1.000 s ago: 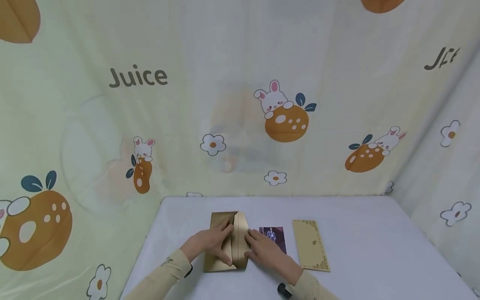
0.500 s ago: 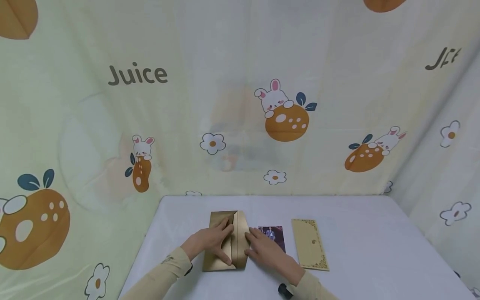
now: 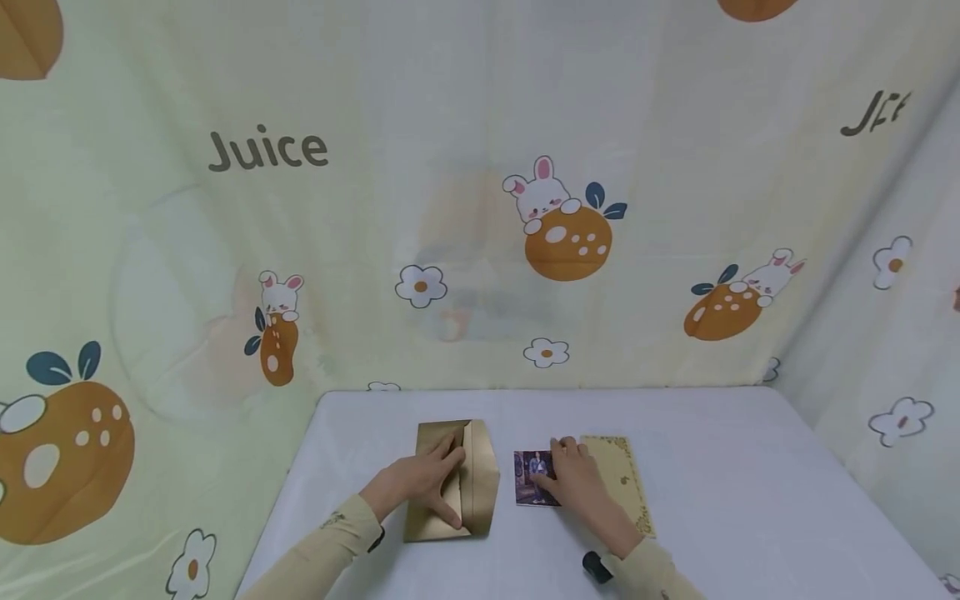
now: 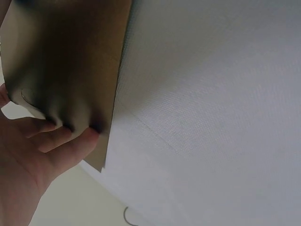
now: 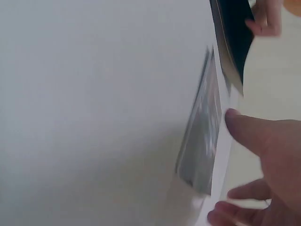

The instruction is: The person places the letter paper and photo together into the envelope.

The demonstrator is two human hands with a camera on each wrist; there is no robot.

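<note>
A gold paper envelope (image 3: 482, 479) lies on the table with its pointed flap folded out to the right. My left hand (image 3: 416, 483) rests on it, thumb and fingers spread over its mouth. In the left wrist view, the fingertips (image 4: 89, 136) press against the gold paper (image 4: 110, 89). To the right lies a small dark photo (image 3: 528, 477) of a standing figure. My right hand (image 3: 588, 492) is over the photo's right edge and hides part of it. In the right wrist view, the thumb (image 5: 249, 132) and fingers are spread apart, beside the photo (image 5: 203, 136).
A cream card (image 3: 618, 479) with an ornate brown border lies right of the photo, partly behind my right hand. The white table (image 3: 735, 492) extends to the right. A printed curtain (image 3: 450, 208) hangs behind the table.
My right hand has left the envelope's flap edge and moved right to the photo, uncovering the flap's pointed side. My left hand has stayed on the envelope.
</note>
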